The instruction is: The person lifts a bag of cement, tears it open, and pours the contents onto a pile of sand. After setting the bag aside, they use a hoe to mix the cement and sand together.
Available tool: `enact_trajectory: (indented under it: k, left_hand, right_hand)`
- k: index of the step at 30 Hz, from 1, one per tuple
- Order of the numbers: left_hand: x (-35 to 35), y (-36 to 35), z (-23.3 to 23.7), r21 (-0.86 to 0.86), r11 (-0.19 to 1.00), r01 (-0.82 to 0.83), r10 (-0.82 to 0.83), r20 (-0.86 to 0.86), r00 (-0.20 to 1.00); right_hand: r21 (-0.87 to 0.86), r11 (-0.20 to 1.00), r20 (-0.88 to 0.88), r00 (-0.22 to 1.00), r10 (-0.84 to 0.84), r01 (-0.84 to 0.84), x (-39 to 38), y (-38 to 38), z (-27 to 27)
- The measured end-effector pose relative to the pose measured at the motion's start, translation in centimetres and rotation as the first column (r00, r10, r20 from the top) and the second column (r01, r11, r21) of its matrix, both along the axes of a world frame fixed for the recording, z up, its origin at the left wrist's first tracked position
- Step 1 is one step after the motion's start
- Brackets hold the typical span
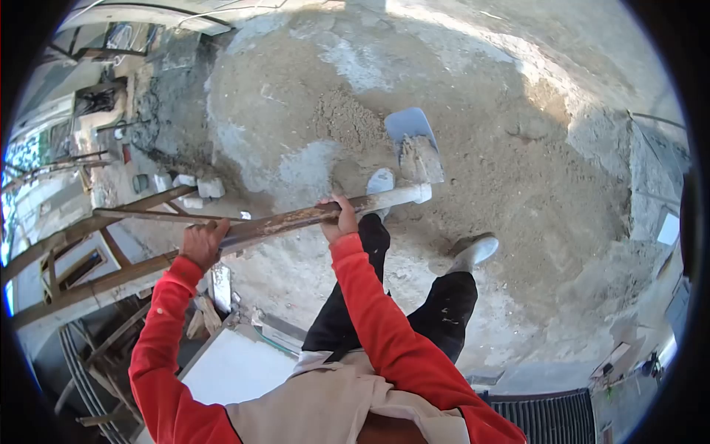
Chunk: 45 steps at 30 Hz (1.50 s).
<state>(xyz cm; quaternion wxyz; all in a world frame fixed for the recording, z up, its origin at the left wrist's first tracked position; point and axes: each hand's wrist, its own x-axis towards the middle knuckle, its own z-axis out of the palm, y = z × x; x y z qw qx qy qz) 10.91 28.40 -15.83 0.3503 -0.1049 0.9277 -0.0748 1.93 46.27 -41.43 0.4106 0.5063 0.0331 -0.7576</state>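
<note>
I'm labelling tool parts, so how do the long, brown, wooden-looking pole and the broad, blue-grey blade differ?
Shape: the pole is long and narrow; the blade is shorter and broader. Colour: the pole is mostly brown with a whitish end; the blade is blue-grey, partly sandy. Contact: the left hand and right hand grip the pole; neither touches the blade. Both have pale areas.
</note>
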Motion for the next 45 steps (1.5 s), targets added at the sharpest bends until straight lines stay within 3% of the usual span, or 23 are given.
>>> enact_trajectory:
  k: [2, 8, 10, 11, 12, 13, 14, 16, 18, 21, 24, 26, 28, 29, 31, 32, 33, 35, 36, 37, 39, 41, 45]
  left_hand:
    - [1.9, 4.2, -0.7, 0.092, 0.990, -0.110, 0.119, -0.094, 0.988]
    - [-3.5, 29.2, -11.4, 0.484, 0.811, -0.329, 0.299, 0.140, 0.944]
    - [-9.0, 38.0, -15.1, 0.730, 0.598, -0.332, 0.245, 0.228, 0.942]
    - [-11.5, 42.2, -17.1, 0.886, 0.371, -0.277, 0.248, 0.193, 0.949]
    - [-16.9, 44.8, -14.5, 0.825, 0.100, -0.556, 0.209, 0.528, 0.823]
    - [-20.1, 48.1, -14.7, 0.863, 0.019, -0.504, 0.203, 0.491, 0.847]
    - [-22.0, 52.3, -18.3, 0.972, -0.003, -0.236, 0.268, 0.228, 0.936]
    - [-29.2, 57.2, -19.4, 0.999, 0.013, -0.048, 0.338, 0.041, 0.940]
    - [-36.9, 58.0, -16.8, 0.941, -0.139, -0.307, 0.232, 0.332, 0.914]
    - [-41.8, 59.5, -20.5, 0.941, -0.124, -0.316, 0.258, 0.338, 0.905]
    - [-41.7, 55.7, -25.3, 0.900, 0.028, -0.436, 0.160, 0.426, 0.890]
    - [-36.9, 52.3, -28.3, 0.859, 0.126, -0.496, 0.323, 0.437, 0.839]
    - [-30.4, 50.5, -31.3, 0.750, 0.251, -0.611, 0.555, 0.405, 0.726]
    - [-28.0, 49.0, -32.3, 0.729, 0.211, -0.651, 0.635, 0.404, 0.658]
    - [-24.1, 39.0, -27.3, 0.748, -0.266, -0.608, 0.590, 0.625, 0.511]
    - [-21.0, 35.0, -28.3, 0.814, -0.362, -0.453, 0.660, 0.568, 0.492]
    - [-17.9, 28.6, -28.8, 0.961, -0.012, -0.277, 0.939, 0.106, 0.328]
    - [-10.9, 13.1, -35.5, 0.931, -0.019, -0.365, 0.976, -0.061, -0.208]
    - [-9.3, 5.4, -34.8, 0.859, 0.065, -0.507, 0.910, -0.259, -0.323]
    - [-7.6, -1.6, -36.7, 0.781, 0.238, -0.577, 0.851, -0.453, -0.263]
    - [-7.1, -13.4, -39.9, 0.708, 0.277, -0.649, 0.835, -0.512, -0.202]
    - [-9.4, -20.9, -42.9, 0.520, 0.498, -0.694, 0.758, -0.649, 0.058]
    - [-15.9, -24.7, -43.1, 0.568, 0.382, -0.729, 0.817, -0.576, -0.021]
  right_hand:
    - [0.078, 0.995, -0.078, 0.995, 0.070, -0.064, -1.0, 4.4, 2.5]
    - [0.572, 0.801, -0.255, 0.891, 0.377, -0.175, -11.8, 31.2, -2.3]
    - [0.772, 0.625, -0.267, 0.831, 0.488, -0.119, -18.4, 40.9, 0.2]
    - [0.826, 0.552, -0.285, 0.763, 0.580, -0.111, -21.8, 46.9, 0.0]
    - [0.850, 0.525, -0.332, 0.816, 0.473, 0.042, -25.1, 50.1, 2.8]
    - [0.853, 0.498, -0.397, 0.814, 0.425, 0.156, -28.6, 52.7, 5.5]
    - [0.844, 0.440, -0.504, 0.734, 0.454, 0.308, -31.6, 55.0, 7.5]
    - [0.792, 0.380, -0.610, 0.642, 0.466, 0.477, -36.1, 57.0, 10.1]
    - [0.776, 0.324, -0.626, 0.600, 0.498, 0.541, -37.7, 56.1, 9.7]
    - [0.816, 0.253, -0.570, 0.646, 0.508, 0.521, -38.7, 54.3, 5.4]
    - [0.890, 0.418, -0.375, 0.813, 0.446, 0.181, -37.5, 50.8, -3.2]
    - [0.861, 0.505, -0.230, 0.844, 0.484, -0.055, -33.8, 47.4, -9.9]
    - [0.703, 0.554, -0.089, 0.717, 0.691, -0.447, -28.8, 45.0, -16.3]
    - [0.715, 0.515, -0.104, 0.656, 0.748, -0.473, -26.5, 42.4, -15.4]
    - [0.788, 0.519, -0.131, 0.734, 0.667, -0.331, -23.8, 39.2, -13.1]
    - [0.746, 0.535, -0.107, 0.721, 0.685, -0.398, -23.3, 38.1, -9.8]
    - [0.735, 0.526, -0.132, 0.670, 0.730, -0.428, -22.9, 39.3, -8.6]
    - [0.856, 0.350, -0.077, 0.576, 0.814, -0.381, -22.4, 36.7, -1.4]
    - [0.874, 0.252, -0.006, 0.511, 0.859, -0.415, -22.6, 35.9, 0.3]
    - [0.886, 0.159, 0.064, 0.453, 0.889, -0.437, -22.5, 35.3, 0.9]
    - [0.874, 0.059, 0.176, 0.427, 0.887, -0.482, -23.0, 35.9, -0.8]
    - [0.889, -0.046, 0.268, 0.437, 0.858, -0.455, -22.9, 36.0, -1.8]
    - [0.869, -0.178, 0.388, 0.413, 0.824, -0.462, -23.6, 36.0, -1.8]
